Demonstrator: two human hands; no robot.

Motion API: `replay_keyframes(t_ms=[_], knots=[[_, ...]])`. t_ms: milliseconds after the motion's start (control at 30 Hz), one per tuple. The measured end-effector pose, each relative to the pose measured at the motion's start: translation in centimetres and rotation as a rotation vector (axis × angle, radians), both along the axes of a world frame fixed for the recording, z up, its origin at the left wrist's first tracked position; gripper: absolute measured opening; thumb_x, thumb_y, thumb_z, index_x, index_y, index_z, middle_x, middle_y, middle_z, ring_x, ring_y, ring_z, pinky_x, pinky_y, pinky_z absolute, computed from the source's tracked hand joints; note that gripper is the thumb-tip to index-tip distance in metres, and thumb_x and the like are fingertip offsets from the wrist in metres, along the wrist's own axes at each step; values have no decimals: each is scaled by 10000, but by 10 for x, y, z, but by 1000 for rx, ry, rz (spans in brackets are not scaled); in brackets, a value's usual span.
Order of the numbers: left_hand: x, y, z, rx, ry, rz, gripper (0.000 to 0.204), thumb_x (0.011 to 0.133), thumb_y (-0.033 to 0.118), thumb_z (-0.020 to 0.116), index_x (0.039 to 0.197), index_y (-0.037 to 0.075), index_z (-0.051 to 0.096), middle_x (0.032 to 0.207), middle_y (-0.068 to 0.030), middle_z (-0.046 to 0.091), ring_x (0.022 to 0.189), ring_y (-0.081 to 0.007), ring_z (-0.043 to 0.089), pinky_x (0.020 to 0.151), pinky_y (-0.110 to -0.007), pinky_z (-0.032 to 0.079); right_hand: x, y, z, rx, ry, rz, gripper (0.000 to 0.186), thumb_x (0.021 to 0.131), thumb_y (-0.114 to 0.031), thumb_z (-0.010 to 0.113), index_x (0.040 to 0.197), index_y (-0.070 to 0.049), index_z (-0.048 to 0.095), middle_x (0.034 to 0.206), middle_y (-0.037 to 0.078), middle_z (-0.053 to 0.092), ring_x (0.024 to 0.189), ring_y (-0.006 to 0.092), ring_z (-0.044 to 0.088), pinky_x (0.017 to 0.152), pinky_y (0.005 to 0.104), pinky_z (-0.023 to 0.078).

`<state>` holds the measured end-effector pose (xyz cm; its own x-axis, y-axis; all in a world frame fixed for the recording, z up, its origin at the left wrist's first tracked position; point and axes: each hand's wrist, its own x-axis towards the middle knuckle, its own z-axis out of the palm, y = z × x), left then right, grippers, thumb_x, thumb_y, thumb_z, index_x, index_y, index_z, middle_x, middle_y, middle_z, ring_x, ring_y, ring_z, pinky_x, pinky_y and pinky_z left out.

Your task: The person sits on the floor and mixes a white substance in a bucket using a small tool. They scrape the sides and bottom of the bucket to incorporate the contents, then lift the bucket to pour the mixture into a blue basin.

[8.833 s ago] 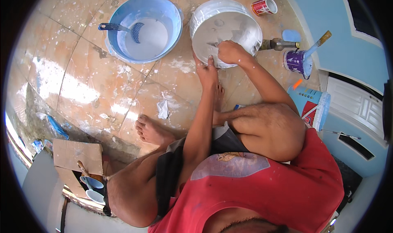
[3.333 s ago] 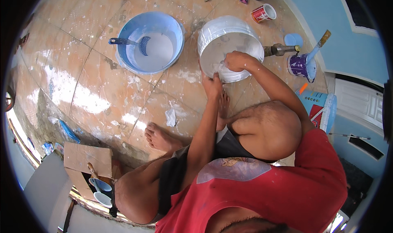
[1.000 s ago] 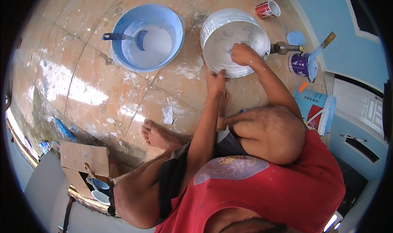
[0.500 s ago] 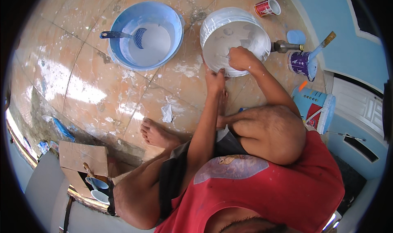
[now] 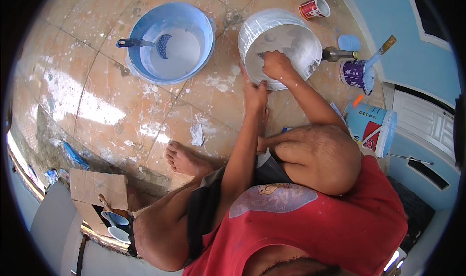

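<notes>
A whitish metal pot (image 5: 252,29), coated with paint or plaster, stands tilted toward me on the floor. My left hand (image 5: 255,92) is closed on its near rim, thumb on top. Inside the pot my right hand (image 5: 277,65) is closed in a fist. The dark grey tip of a small flat tool (image 5: 261,55) sticks out beyond its fingers; the rest is hidden by the hand. Smeared white residue covers the inner wall and bottom of the pot.
To the left is a blue basin (image 5: 137,62) with a perforated ladle (image 5: 162,47). Right of the pot stand a bottle (image 5: 337,55), a purple paint can (image 5: 353,74) holding a brush (image 5: 387,45), and a light-blue bucket (image 5: 361,116). An open cardboard box (image 5: 99,184) is by my left knee.
My right hand has moved left and slightly up inside the pot, bringing the grey tip into sight. My left hand stays on the rim.
</notes>
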<state>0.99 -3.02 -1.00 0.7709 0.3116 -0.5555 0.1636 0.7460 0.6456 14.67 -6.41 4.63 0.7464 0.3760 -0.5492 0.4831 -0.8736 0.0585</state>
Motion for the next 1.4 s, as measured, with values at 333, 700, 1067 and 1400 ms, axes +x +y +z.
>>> replay_keyframes(t_ms=[333,700,1067,1400], knots=[[-6,5,-14,104,38,-28,881,939,-110,543,1656,184,123,1340,-268,637,1076,-328,725,795,-411,689,4,-11,-17,115,167,-51,335,871,-168,636,1090,62,744,1096,355,720,1105,488,702,980,515,566],[0,4,-11,115,-4,-13,979,933,-104,547,1713,225,55,1339,-271,648,1084,-322,723,758,-407,685,9,0,25,200,357,-267,300,894,-184,617,1013,51,761,1012,326,738,1010,477,727,926,526,575],[2,18,-10,-111,22,51,538,937,-75,555,1450,-47,396,1300,-247,634,1056,-345,736,802,-410,704,4,4,-40,201,175,142,268,893,-170,660,1061,9,767,1049,307,740,1044,482,714,938,536,576],[3,14,11,-24,50,31,593,921,-92,561,1483,13,400,1307,-230,634,1086,-347,726,782,-417,703,2,-26,-18,32,54,-66,302,912,-209,664,1076,24,764,1095,318,737,1085,452,725,965,507,578]])
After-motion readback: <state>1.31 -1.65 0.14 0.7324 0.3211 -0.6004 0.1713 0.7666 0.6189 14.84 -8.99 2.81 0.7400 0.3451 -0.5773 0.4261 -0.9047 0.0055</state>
